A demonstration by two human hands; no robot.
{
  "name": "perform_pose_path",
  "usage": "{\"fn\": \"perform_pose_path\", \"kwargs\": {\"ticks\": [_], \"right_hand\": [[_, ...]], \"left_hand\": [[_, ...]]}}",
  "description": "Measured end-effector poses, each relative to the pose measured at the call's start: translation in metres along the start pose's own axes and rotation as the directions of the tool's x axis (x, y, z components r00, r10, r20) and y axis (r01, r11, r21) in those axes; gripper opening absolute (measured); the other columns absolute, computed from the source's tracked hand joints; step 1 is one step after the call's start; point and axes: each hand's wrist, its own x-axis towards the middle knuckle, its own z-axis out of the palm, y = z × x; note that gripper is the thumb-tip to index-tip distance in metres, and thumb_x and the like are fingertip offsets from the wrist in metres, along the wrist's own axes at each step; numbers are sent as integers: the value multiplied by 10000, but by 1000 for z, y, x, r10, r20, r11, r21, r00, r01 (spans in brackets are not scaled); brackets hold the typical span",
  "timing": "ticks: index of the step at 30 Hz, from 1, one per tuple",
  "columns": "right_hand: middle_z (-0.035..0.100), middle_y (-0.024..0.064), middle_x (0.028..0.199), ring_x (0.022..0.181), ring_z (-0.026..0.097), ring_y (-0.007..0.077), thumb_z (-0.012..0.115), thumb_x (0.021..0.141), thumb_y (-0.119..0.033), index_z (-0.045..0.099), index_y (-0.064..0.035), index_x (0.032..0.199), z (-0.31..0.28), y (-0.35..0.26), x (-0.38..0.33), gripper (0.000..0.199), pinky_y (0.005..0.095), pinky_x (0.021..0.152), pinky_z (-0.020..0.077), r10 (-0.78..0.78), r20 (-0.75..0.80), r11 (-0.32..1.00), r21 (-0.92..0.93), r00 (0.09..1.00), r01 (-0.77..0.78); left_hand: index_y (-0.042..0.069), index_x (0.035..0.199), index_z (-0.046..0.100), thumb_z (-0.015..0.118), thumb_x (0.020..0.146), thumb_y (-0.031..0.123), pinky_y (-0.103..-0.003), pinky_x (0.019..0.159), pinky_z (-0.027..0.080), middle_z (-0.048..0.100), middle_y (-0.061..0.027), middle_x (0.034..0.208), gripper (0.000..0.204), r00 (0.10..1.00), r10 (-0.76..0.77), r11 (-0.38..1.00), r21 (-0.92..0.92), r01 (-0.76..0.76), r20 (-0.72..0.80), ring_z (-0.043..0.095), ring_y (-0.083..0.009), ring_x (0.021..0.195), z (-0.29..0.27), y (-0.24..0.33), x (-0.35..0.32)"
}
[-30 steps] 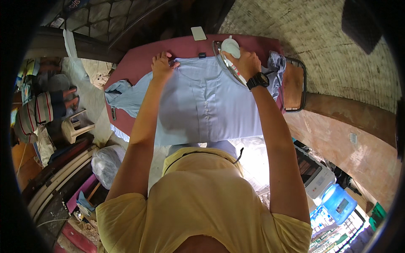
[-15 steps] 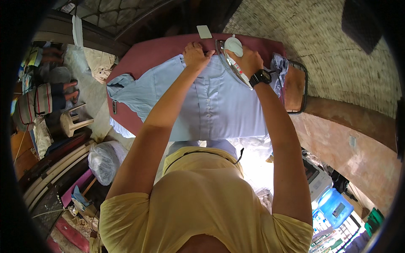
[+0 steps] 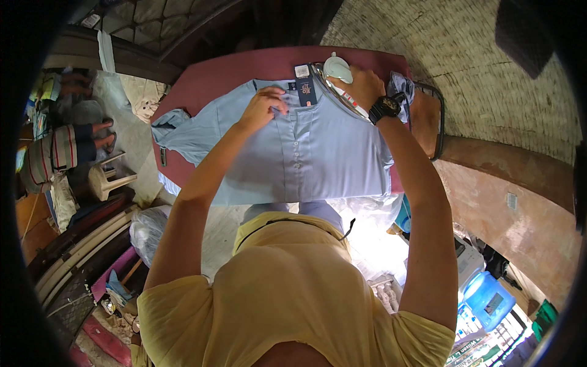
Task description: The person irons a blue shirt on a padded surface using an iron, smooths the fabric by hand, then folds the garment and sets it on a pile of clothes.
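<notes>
A light blue button-up shirt (image 3: 257, 165) lies spread on a dark red ironing board (image 3: 214, 79). My left hand (image 3: 264, 107) is at the shirt's neckline, its fingers loosely bent and apart, with nothing seen in them. Beside it, a dark blue hang tag (image 3: 306, 88) with a white label lies over the collar area. My right hand (image 3: 362, 90) grips the handle of a white and grey clothes iron (image 3: 340, 68). The iron lies over the shirt's right shoulder side, close to the tag. Its soleplate is mostly hidden.
Bunched patterned cloth (image 3: 400, 92) lies at the board's right end, next to a metal-framed rest (image 3: 437, 122). A plastic stool (image 3: 110, 177) stands on the floor at left, near another person's legs (image 3: 101, 131). A woven wall (image 3: 428, 43) rises beyond the board.
My left hand has drawn back from the board's far edge toward me and left. The hang tag, before lying past that edge, now rests on the shirt. The iron has barely moved.
</notes>
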Motion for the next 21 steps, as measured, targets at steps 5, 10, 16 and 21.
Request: {"fn": "perform_pose_path", "kwargs": {"ticks": [5, 10, 16, 21], "right_hand": [[696, 210, 764, 756, 699, 390, 646, 787, -680, 688, -32, 934, 5, 7, 1, 666, 492, 685, 567, 1, -19, 1000, -31, 1000, -2], [693, 219, 767, 770, 699, 393, 635, 785, -696, 687, -36, 918, 1, -6, 6, 675, 492, 690, 568, 14, 0, 999, -52, 1000, -14], [695, 227, 785, 781, 699, 400, 620, 780, -721, 684, -37, 924, 6, 9, 2, 701, 494, 686, 569, 87, -20, 996, -7, 996, -87], [696, 225, 795, 784, 694, 408, 625, 788, -705, 686, -32, 942, 4, 8, 0, 693, 495, 698, 567, 85, -16, 996, -4, 996, -85]], "left_hand": [[65, 1063, 646, 669, 830, 74, -401, 948, 447, 663, -93, 986, 234, 782, -495, 867, -156, 473, -380, 592, -291, 1005, 13, 17, 53], [37, 1052, 657, 806, 747, 370, -419, 935, 441, 670, -100, 989, 475, 780, -539, 795, 114, 595, -318, 604, -301, 1007, 59, -29, 93], [74, 1041, 679, 786, 780, 198, -374, 905, 465, 672, -55, 1009, 308, 742, -619, 689, -277, 670, 257, 595, -230, 1054, 9, -4, 102], [56, 1121, 657, 668, 889, 157, -326, 1027, 424, 664, -38, 1107, 254, 686, -293, 757, -276, 592, 666, 567, -174, 1168, -72, 35, 69]]}}
